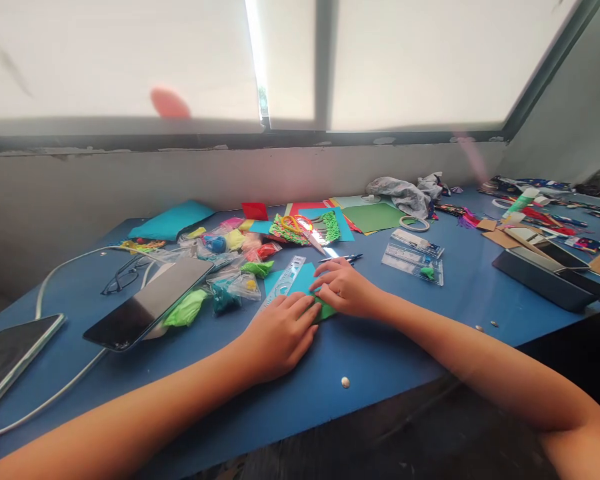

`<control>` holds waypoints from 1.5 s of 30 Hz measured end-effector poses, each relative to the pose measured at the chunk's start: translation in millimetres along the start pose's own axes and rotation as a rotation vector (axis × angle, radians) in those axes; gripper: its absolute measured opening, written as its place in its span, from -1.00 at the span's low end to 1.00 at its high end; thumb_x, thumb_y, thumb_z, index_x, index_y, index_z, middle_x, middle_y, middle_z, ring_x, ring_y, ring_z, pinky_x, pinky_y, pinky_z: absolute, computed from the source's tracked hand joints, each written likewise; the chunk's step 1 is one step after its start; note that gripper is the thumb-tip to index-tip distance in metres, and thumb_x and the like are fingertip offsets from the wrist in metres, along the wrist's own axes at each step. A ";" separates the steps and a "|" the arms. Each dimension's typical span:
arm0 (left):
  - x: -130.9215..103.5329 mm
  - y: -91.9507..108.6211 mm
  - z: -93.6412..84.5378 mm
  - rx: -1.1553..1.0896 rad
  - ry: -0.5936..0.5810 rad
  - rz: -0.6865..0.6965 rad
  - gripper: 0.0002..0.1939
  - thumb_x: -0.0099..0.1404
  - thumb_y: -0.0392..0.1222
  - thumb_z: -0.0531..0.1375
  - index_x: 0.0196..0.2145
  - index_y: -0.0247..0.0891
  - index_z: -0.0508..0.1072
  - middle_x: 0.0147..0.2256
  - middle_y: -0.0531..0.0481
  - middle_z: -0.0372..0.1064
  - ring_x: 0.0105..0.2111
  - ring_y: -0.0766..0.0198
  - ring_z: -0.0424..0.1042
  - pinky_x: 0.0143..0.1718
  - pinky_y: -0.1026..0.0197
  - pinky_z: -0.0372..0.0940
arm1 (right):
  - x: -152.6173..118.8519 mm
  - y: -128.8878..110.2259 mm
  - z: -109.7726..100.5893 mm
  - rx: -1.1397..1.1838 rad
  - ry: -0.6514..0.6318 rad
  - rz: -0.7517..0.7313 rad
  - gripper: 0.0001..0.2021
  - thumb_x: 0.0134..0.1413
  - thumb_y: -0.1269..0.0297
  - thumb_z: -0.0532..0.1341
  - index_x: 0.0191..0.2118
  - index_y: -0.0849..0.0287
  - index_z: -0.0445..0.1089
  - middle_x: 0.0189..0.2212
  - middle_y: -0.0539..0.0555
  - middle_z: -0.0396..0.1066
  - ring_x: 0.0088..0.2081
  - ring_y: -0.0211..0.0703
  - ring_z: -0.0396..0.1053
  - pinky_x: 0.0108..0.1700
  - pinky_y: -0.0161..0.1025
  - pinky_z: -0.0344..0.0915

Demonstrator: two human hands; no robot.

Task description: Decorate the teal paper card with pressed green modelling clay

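Observation:
My left hand (283, 333) lies with its fingers stretched out and pressed down at the edge of a small green paper (326, 310). My right hand (347, 288) is curled at the far side of that paper, its thumb and fingertips drawn together on it. Most of the green paper is hidden under both hands. Just behind them a light-blue paper (305, 277) lies on the table, with a clear ruler (284, 283) slanting across its left part. Scissors (313, 240) with orange handles and a dark pen (347, 258) lie farther back.
The blue table (390, 373) holds bags of coloured clay (225, 297), a tilted phone (150, 303), glasses (125, 273) and a white cable (55, 400) at left. Coloured papers (373, 219), a tape roll (414, 224) and clear rulers (405, 263) lie behind. A dark case (550, 280) stands at right.

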State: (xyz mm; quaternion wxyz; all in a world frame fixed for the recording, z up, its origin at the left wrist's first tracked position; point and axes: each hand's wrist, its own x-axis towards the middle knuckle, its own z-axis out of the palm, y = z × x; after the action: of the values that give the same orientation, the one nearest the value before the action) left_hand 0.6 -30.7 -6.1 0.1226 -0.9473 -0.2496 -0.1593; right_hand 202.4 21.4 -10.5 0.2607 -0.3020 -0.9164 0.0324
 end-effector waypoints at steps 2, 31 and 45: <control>0.0 0.1 0.7 0.006 0.004 0.003 -0.66 0.41 -0.26 -0.03 0.00 -0.44 0.43 -0.10 -0.26 0.46 -0.09 0.02 0.44 -0.14 0.02 0.40 | 0.1 0.1 -0.2 0.001 0.002 -0.010 -0.65 0.15 0.50 0.06 -0.49 0.14 0.54 -0.41 0.03 0.60 -0.12 -0.08 0.44 0.08 0.00 0.16; -5.4 1.9 3.0 0.040 0.142 -0.069 -0.62 0.44 -0.26 -0.08 -0.21 -0.38 0.53 -0.22 -0.20 0.53 -0.21 0.09 0.47 -0.22 0.06 0.39 | 3.7 1.2 -13.5 0.083 0.038 0.059 -0.59 0.27 0.33 -0.02 -0.35 0.14 0.59 -0.16 0.08 0.58 0.06 -0.01 0.36 0.17 0.08 0.12; -2.0 1.2 3.7 0.004 -0.046 -0.200 -0.60 0.45 -0.14 -0.06 0.02 -0.42 0.44 -0.01 -0.27 0.43 0.04 -0.01 0.37 0.03 -0.03 0.30 | 5.3 15.2 -3.9 0.087 -0.052 0.239 -0.40 0.22 0.11 0.10 0.32 0.21 0.13 0.26 0.24 0.22 0.27 0.12 0.16 0.23 0.19 0.12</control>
State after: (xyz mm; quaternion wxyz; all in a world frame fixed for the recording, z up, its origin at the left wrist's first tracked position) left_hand 0.5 -31.4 -10.5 0.1020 -0.9207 -0.3461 -0.1486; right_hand 208.8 36.4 -8.1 0.2441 -0.3964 -0.8781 0.1105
